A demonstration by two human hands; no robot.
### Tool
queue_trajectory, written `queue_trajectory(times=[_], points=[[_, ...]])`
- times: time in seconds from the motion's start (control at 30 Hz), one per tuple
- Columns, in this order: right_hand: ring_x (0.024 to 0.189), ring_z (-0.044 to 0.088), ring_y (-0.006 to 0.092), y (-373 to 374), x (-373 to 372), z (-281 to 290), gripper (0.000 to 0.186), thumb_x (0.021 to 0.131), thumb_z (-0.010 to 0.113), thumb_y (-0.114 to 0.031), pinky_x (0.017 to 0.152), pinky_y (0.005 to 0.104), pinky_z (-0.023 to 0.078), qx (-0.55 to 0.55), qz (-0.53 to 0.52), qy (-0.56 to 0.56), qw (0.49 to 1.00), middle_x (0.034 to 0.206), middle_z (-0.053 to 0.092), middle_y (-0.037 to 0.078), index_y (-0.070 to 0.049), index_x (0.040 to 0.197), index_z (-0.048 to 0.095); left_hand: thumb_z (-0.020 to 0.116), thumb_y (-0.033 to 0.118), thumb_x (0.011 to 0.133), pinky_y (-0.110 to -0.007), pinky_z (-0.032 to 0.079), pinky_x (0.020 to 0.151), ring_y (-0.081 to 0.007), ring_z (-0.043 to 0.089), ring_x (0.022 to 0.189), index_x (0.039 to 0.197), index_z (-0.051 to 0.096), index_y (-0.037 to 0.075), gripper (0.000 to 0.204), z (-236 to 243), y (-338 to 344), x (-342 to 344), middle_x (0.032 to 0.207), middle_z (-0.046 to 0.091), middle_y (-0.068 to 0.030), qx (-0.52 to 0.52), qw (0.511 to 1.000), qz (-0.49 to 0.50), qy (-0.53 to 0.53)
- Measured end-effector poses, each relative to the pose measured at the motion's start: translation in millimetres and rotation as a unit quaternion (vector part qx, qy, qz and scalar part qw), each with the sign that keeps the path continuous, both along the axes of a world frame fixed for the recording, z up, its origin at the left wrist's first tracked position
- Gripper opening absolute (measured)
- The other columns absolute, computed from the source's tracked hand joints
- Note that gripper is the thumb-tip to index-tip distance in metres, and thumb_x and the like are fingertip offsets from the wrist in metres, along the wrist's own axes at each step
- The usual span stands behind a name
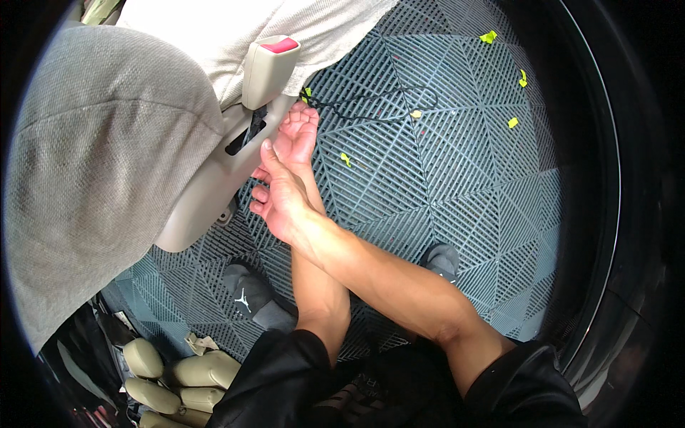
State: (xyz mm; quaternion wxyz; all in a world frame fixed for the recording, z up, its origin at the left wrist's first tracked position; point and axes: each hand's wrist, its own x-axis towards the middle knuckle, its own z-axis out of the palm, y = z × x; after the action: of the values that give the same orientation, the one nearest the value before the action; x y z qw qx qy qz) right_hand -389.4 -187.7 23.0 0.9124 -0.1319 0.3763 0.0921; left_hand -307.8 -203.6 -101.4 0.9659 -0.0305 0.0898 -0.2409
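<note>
A grey fabric car seat on the left has a beige plastic side trim and a seat belt buckle with a red button above a slot. My arms cross. My left hand is palm up against the trim below the buckle, its fingers loosely curled with nothing visible in them. My right hand lies lower, over my left wrist, thumb raised at the trim’s edge and fingers loosely bent and apart; whether they touch the trim is unclear. A looped black cord runs out beside my left hand.
Grey-blue grated floor tiles carry scattered yellow-green scraps. A light cloth covers the upper left. Cream cushions lie at the lower left. A dark curved edge borders the right. My shoes stand on the tiles.
</note>
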Motion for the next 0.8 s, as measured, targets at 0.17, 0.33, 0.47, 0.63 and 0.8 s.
queue_trajectory(times=[0.17,0.33,0.47,0.63,0.8], points=[[0.06,0.035,0.011,3.0,1.2,6.3,0.038,0.084,0.063,-0.053,0.056,0.0269,0.03,-0.007,-0.005,0.017,1.0,0.087,0.043,-0.002,-0.018,0.094,0.051,0.055,0.026,0.084,-0.044,0.04,0.085,-0.0279,0.053,0.096,0.1,0.059,-0.001,0.032,13.3,4.2,-2.0,0.105,0.061,-0.0149,0.066,0.992,0.037,0.103],[0.06,0.036,0.0114,0.8,2.6,3.7,0.038,0.084,0.063,-0.054,0.054,0.0272,0.029,0.003,-0.002,0.014,1.0,0.085,0.043,-0.003,-0.02,0.096,0.05,0.055,0.025,0.082,-0.039,0.04,0.074,-0.0253,0.051,0.082,0.096,0.057,0.0,0.028,43.5,-11.7,-19.4,0.093,0.059,-0.0123,0.191,0.956,0.102,0.199],[0.058,0.036,0.0109,-0.3,-0.4,2.4,0.039,0.083,0.062,-0.055,0.052,0.0267,0.029,-0.016,-0.009,0.021,1.0,0.083,0.042,-0.003,-0.021,0.095,0.048,0.054,0.025,0.082,-0.039,0.039,0.074,-0.0249,0.05,0.082,0.097,0.056,0.0,0.029,30.6,2.3,-30.5,0.093,0.058,-0.012,0.148,0.981,0.044,0.121],[0.057,0.034,0.0099,5.1,3.5,-2.8,0.043,0.083,0.062,-0.056,0.051,0.0257,0.029,-0.017,0.0,0.006,1.0,0.085,0.041,-0.002,-0.017,0.096,0.048,0.053,0.025,0.083,-0.038,0.039,0.073,-0.0245,0.05,0.082,0.098,0.056,0.0,0.029,20.5,10.8,-20.6,0.092,0.057,-0.0116,0.035,0.995,0.028,0.091],[0.057,0.034,0.0087,0.3,1.7,-3.6,0.041,0.086,0.06,-0.053,0.052,0.025,0.03,-0.008,0.013,-0.014,1.0,0.086,0.041,-0.003,-0.015,0.095,0.048,0.052,0.025,0.083,-0.038,0.039,0.073,-0.0241,0.049,0.082,0.099,0.056,0.0,0.03,14.0,6.3,-9.6,0.091,0.056,-0.0112,-0.059,0.993,0.013,0.096]])
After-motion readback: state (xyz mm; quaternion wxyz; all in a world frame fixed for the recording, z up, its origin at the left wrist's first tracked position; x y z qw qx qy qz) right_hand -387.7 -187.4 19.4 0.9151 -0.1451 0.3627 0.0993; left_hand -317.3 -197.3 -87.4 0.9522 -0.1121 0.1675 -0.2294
